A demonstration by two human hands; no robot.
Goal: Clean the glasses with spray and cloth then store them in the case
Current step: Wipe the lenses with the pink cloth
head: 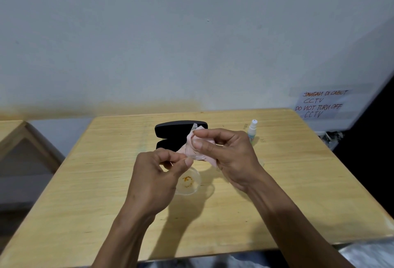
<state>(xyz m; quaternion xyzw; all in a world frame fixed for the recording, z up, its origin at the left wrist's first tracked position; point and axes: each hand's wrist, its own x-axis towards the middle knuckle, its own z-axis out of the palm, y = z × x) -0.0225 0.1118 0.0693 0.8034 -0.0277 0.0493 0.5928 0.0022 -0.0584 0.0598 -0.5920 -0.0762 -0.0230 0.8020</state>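
Two hands work above one table (85, 182): left hand (157, 173) pinches the glasses (188, 179), right hand (226, 152) clamps one pink cloth (191, 150) around a lens. Behind them lie one open, empty black case (174, 134) and one spray bottle (252, 131).

Before you stands a light wooden bench (287, 182), its grain running across the top and its near edge worn pale at the right corner. Behind it rises a plain grey-white wall (170, 33), stained orange-brown along the line where it meets the bench. To your right, a handwritten paper notice (320, 103) is taped to the wall, reading "JANGAN DI CABUT CCTV" in red and "DO NOT TURN OFF CCTV" in dark ink. At your far left, the corner of a second wooden table (12, 131) juts into view.
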